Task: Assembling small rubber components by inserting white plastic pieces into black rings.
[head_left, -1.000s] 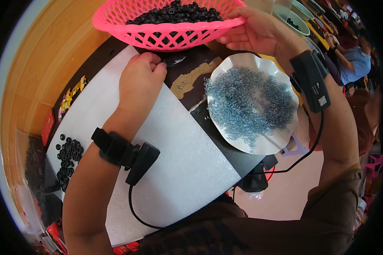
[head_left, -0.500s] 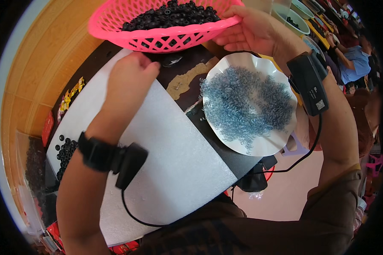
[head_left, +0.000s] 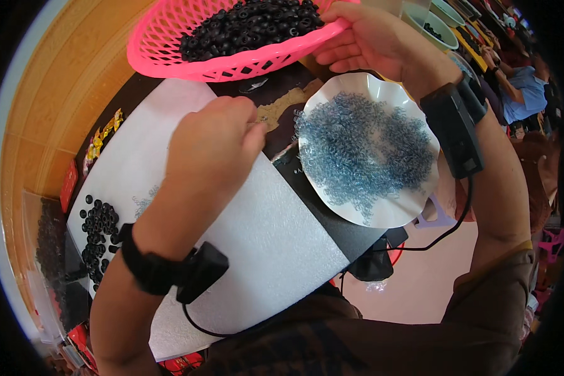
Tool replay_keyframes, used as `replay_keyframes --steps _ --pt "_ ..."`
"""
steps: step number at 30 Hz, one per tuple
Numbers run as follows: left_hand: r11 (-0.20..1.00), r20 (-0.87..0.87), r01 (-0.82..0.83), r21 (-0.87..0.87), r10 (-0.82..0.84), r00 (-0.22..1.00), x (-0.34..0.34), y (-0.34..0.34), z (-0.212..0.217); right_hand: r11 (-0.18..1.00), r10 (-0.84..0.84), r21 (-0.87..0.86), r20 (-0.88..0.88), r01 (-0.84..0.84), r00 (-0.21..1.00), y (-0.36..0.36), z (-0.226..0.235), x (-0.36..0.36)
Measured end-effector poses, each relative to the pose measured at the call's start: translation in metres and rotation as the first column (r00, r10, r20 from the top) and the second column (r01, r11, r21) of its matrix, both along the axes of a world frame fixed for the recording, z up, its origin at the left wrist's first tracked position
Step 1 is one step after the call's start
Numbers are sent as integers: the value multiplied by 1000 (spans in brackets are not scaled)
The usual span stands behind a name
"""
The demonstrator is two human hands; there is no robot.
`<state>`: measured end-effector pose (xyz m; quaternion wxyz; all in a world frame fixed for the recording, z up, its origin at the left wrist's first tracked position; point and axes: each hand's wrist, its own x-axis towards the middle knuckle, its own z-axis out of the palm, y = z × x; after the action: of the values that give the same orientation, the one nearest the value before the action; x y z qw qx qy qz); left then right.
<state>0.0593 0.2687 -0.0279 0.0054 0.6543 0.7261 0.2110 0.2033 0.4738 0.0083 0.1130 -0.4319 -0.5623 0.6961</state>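
Observation:
A pink lattice basket [head_left: 250,61] full of small black ring-shaped parts [head_left: 250,28] is at the far side, tilted toward me. My right hand [head_left: 373,47] grips its right rim, thumb over the edge and fingers beneath. Nearer to me, my left hand [head_left: 216,141] hovers over the white foam sheet [head_left: 276,250] with its fingers curled in. Whatever it may hold is hidden. On the right, a white wavy-edged plate [head_left: 398,94] carries a heap of small metal springs [head_left: 351,156].
Loose black rings [head_left: 97,229] and a few springs [head_left: 145,199] lie at the sheet's left. Behind them are yellow wrappers [head_left: 100,141] and a clear bin [head_left: 47,250]. Cables hang from my wrist devices. A person in blue [head_left: 523,94] sits far right.
My left hand has drawn back from the basket's near side toward me and slightly right. The basket now tips more toward me. My right hand stays on the rim.

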Motion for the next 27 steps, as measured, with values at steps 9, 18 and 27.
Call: replay_keyframes --steps 9,18,27 --pt "998 -2 -50 22 50 999 5 14 -24 999 16 36 11 -16 1000 -2 -1 1" --pt "992 -4 -126 -27 126 992 -22 -78 9 963 -11 268 -102 38 995 -9 -21 11" --pt "975 57 -208 74 204 977 -81 -117 4 975 29 220 -52 -17 998 -22 -4 12"
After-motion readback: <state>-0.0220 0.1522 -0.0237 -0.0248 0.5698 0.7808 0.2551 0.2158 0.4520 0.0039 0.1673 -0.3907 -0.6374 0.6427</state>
